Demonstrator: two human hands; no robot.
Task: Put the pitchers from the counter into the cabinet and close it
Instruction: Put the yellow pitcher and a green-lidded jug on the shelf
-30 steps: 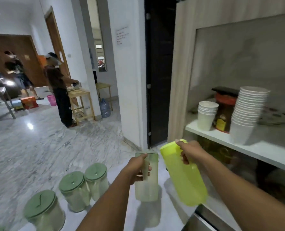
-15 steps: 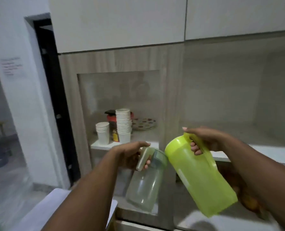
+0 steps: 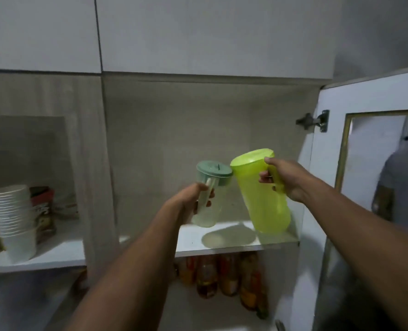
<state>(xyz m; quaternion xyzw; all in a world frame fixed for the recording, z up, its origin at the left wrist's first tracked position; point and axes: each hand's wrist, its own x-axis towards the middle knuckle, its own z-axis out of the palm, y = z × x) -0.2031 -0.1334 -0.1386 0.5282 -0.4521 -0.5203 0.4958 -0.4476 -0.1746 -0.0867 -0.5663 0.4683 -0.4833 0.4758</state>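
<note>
My left hand grips the handle of a clear pitcher with a grey-green lid, held over the white cabinet shelf. My right hand holds the yellow-green pitcher by its handle, tilted with its top leaning left, its base just above the shelf's right part. The two pitchers touch near their lids. The cabinet door with a glass pane stands open at the right.
Several bottles stand on the shelf below. In the left compartment sit a stack of white paper cups and a dark jar. Closed white upper doors run above. A person's reflection shows in the door glass.
Both hands have lifted the pitchers up and forward into the open cabinet compartment; the view has turned right from the counter toward the cabinet. The pitchers are now more upright.
</note>
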